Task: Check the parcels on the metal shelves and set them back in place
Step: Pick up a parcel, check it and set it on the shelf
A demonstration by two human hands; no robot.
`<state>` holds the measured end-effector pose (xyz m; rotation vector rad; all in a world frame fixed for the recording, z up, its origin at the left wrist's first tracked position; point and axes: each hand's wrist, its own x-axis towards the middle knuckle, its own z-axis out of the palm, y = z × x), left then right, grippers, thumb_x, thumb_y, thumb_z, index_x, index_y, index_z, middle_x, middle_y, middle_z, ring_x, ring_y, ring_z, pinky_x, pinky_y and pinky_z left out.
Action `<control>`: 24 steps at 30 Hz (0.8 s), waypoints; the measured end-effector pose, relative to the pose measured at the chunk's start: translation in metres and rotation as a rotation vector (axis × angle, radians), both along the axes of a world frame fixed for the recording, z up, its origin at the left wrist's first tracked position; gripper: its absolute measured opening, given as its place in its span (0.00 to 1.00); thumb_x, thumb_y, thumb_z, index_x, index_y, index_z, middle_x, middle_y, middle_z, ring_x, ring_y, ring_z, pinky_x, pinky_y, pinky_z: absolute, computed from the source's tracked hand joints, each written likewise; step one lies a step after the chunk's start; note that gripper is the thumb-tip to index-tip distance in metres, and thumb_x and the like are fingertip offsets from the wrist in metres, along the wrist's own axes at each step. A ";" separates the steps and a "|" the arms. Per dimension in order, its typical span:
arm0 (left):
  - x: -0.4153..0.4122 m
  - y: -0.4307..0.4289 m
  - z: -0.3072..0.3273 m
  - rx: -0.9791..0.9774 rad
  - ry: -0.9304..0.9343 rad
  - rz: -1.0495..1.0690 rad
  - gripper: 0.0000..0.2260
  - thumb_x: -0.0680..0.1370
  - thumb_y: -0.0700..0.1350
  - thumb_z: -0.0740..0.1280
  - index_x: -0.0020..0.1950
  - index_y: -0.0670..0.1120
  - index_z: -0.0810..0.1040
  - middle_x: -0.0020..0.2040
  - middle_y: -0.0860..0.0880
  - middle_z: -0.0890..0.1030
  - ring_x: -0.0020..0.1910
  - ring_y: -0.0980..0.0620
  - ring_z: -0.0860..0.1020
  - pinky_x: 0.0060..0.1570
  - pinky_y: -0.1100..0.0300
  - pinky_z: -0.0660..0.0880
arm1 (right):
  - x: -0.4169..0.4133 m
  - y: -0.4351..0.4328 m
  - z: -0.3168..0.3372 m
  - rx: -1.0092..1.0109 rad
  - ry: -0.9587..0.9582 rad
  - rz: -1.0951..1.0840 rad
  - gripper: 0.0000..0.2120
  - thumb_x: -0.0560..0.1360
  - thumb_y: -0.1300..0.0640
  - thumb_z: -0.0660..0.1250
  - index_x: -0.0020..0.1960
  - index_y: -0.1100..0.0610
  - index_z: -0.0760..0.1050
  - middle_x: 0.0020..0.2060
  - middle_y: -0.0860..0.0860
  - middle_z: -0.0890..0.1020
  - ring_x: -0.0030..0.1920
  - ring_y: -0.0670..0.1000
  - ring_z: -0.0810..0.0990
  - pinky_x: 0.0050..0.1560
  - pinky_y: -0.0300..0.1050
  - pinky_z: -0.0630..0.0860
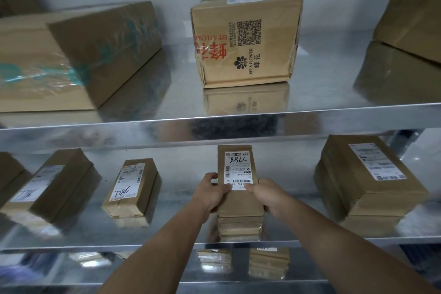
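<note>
Centre frame: the left hand (213,192) and right hand (265,194) grip the labelled parcel (238,186) by its near corners on the middle shelf (181,217), label up for reading.

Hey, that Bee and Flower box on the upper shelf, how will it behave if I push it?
The box probably slides easily: the metal shelf looks smooth. Its creased, bulging sides suggest soft cardboard that may give.

The taped box (71,55) runs off the left edge; fine print on the held parcel (241,200) is illegible.
</note>
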<state>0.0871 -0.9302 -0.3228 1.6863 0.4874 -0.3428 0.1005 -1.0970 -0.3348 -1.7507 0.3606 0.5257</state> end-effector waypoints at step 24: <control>-0.014 0.027 0.007 -0.276 0.065 0.180 0.13 0.85 0.50 0.61 0.62 0.43 0.79 0.53 0.43 0.83 0.53 0.43 0.80 0.52 0.49 0.77 | -0.013 -0.008 0.001 0.113 -0.112 -0.019 0.18 0.84 0.54 0.64 0.71 0.38 0.71 0.66 0.50 0.79 0.65 0.57 0.79 0.66 0.62 0.76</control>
